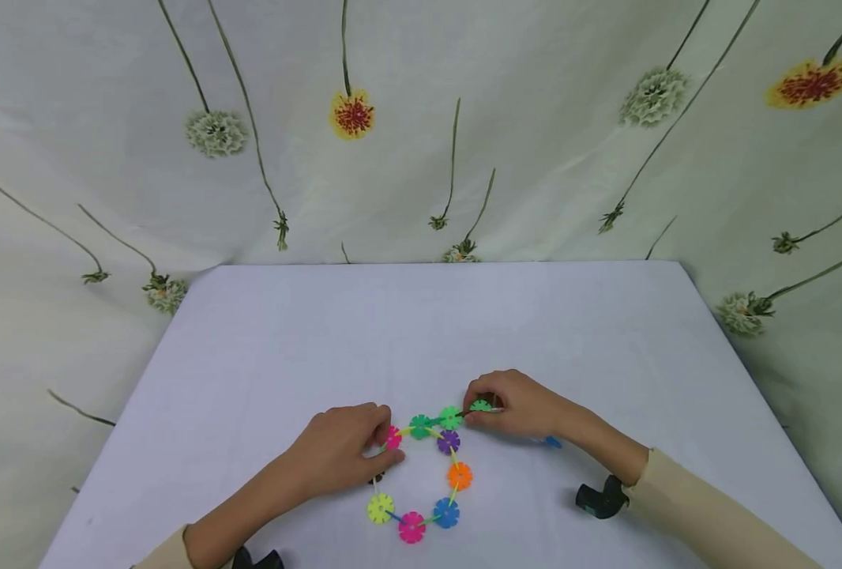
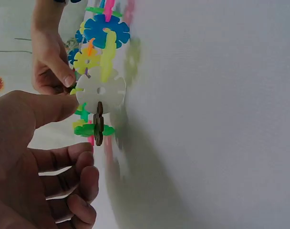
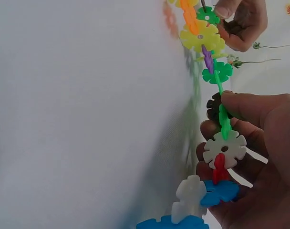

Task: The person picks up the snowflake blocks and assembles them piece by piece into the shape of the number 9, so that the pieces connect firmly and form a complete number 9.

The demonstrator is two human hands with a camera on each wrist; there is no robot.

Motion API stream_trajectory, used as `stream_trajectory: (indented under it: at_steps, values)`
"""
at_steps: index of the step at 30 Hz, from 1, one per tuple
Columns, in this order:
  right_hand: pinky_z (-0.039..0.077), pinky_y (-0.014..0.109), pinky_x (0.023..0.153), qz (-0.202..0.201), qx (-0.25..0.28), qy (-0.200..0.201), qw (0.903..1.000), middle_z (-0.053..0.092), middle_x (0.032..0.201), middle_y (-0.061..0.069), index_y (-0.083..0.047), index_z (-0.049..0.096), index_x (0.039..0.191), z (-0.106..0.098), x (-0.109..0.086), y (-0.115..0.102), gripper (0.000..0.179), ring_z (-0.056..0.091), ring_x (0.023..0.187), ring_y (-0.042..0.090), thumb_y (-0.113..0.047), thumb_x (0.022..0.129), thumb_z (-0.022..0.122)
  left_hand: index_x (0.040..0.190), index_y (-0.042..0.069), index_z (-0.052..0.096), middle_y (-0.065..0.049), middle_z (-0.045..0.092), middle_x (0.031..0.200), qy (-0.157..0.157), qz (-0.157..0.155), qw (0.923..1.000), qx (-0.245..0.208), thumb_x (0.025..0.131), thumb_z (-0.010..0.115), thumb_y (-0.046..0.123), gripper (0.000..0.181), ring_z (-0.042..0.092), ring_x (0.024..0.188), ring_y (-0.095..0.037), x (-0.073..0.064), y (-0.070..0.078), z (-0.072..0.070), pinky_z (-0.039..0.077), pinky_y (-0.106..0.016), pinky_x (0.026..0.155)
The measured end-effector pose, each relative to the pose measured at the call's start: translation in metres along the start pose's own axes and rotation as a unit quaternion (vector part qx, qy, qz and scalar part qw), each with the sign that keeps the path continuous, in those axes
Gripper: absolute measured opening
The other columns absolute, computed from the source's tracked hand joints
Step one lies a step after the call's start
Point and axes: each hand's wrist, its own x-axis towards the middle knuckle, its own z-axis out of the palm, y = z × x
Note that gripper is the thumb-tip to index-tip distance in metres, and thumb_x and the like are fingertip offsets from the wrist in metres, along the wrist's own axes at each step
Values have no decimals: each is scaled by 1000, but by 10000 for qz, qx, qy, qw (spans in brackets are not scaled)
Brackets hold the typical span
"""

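Notched plastic discs are linked edge to edge into a ring on the table, with a pink disc [image 1: 411, 527], orange disc [image 1: 460, 476] and purple disc [image 1: 449, 442]. My left hand [image 1: 346, 446] is at the ring's left side, beside another pink disc [image 1: 392, 437]. In the left wrist view, its thumb lies by a white disc [image 2: 101, 90], apart from the loosely bent fingers [image 2: 83, 157]. A tail of discs runs from the ring's far side to my right hand [image 1: 516, 403], which pinches the chain at a brown disc [image 3: 212, 107]. A white disc [image 3: 224, 149] and blue disc [image 3: 220, 192] continue beyond.
White cloth covers the table [image 1: 286, 332]. Behind hangs a flower-printed cloth [image 1: 400, 174]. A black object [image 1: 602, 498] sits by the right sleeve [image 1: 698, 502], another [image 1: 257, 559] by the left. A blue disc [image 1: 552, 442] shows partly beneath the right forearm.
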Motion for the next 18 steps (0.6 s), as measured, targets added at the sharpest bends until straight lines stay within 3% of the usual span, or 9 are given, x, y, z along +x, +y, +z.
stream_trajectory:
  at_steps: [3, 8, 14, 16, 18]
  values:
    - [47, 23, 76, -20, -77, 44, 10000, 64, 87, -17, -24, 77, 100, 4, 0, -1, 8, 53, 80, 4, -32, 101, 76, 87, 26, 57, 17, 53, 72, -84, -205, 9995, -208, 91, 84, 45, 33, 45, 61, 1, -13, -4, 0, 37, -21, 58]
    - [50, 24, 80, 67, -27, 21, 10000, 66, 90, -17, -24, 75, 100, 4, -4, 0, 8, 56, 82, 3, -32, 102, 75, 83, 27, 59, 17, 54, 68, -64, -309, 9973, -656, 91, 85, 30, 27, 49, 62, 1, -11, -6, 2, 39, -22, 59]
    - [52, 23, 79, 332, 468, -68, 9983, 78, 108, -10, -20, 77, 113, -1, -14, 1, 14, 61, 82, 3, -27, 102, 73, 89, 29, 64, 16, 60, 75, 417, -393, 9931, -1025, 96, 79, 24, 17, 55, 70, -2, 4, -12, 1, 47, -22, 64]
    - [51, 23, 76, 484, 709, -114, 9962, 79, 112, -4, -18, 78, 118, -3, -17, 2, 19, 60, 80, 7, -27, 102, 73, 95, 29, 67, 14, 63, 82, 521, -468, 9881, -1371, 97, 79, 27, 13, 59, 76, -4, 12, -19, 0, 50, -22, 67]
    - [51, 24, 75, 674, 964, -139, 9930, 79, 115, 0, -16, 78, 121, -5, -19, 3, 24, 61, 81, 11, -28, 101, 73, 101, 28, 69, 9, 67, 91, 458, -547, 9781, -1956, 98, 79, 29, 10, 64, 82, -8, 21, -26, -1, 54, -24, 71]
